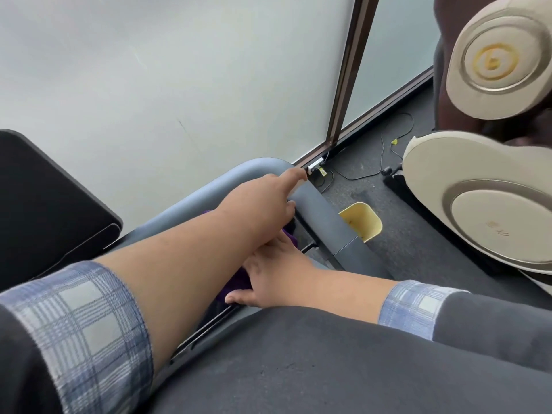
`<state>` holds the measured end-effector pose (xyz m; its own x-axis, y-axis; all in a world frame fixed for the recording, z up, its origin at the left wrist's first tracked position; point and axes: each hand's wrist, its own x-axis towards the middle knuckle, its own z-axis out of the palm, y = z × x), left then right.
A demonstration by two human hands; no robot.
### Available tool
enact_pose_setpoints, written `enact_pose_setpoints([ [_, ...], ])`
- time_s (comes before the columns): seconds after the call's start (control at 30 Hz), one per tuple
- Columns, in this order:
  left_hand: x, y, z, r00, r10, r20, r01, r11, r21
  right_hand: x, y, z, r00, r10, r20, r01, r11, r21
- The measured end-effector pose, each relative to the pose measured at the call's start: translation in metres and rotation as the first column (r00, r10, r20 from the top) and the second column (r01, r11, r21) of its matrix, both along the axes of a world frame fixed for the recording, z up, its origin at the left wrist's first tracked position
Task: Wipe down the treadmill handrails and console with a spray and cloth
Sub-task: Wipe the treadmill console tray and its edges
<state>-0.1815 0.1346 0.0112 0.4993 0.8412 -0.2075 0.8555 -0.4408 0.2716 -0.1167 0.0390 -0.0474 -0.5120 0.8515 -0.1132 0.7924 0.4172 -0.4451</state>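
Left hand (263, 201) reaches over the grey handrail (325, 216), forefinger extended, remaining fingers hidden; grip undeterminable. Right hand (274, 276) presses the purple cloth (236, 282), fingers spread flat. Recommend firm overlapping strokes along the rail. Yellow bin (363, 219) beside: contents unclear.

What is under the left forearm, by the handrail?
A purple cloth shows beneath the left forearm, with the right hand on it. The forearm and hand cover most of the cloth. No spray bottle is visible.
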Motion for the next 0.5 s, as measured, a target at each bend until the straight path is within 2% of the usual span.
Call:
enact_pose_setpoints([
  [0.17,0.000,0.003,-0.003,1.000,0.000,-0.025,0.000,1.000,-0.007,0.001,0.000,0.001,0.999,0.003,0.046,-0.004,1.000,0.014],
  [0.5,-0.058,0.006,0.010,0.974,0.228,0.003,-0.227,0.968,0.105,0.002,-0.003,0.000,0.998,-0.037,0.043,0.034,0.996,0.077],
])
